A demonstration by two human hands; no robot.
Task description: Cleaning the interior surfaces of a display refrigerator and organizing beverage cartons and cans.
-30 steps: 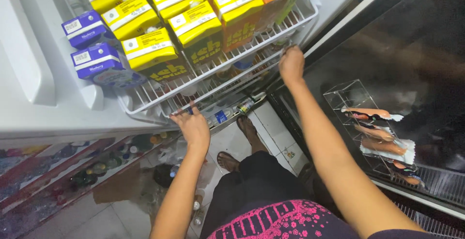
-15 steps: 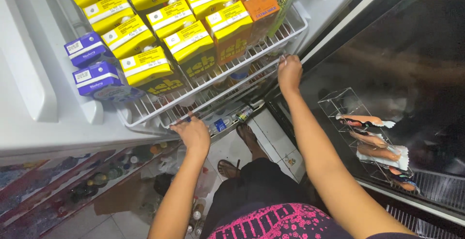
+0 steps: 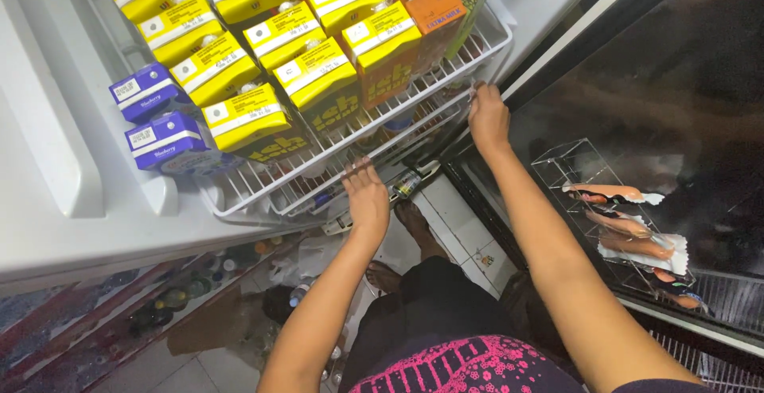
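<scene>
I look down into an open fridge. My left hand grips the front edge of the lower white wire shelf. My right hand grips the same shelf's front edge at its right end. Just above, an upper wire shelf carries several yellow drink cartons, two orange cartons at the right and two purple cartons at the left.
The white fridge wall and door frame fill the left. A dark glass door at the right reflects a wire rack. My bare feet stand on white floor tiles, with bottles low at the left.
The view has tilted up, so the cartons sit lower in frame. Both hands have stayed on the lower shelf's front edge, the left one shifting slightly to the right along it.
</scene>
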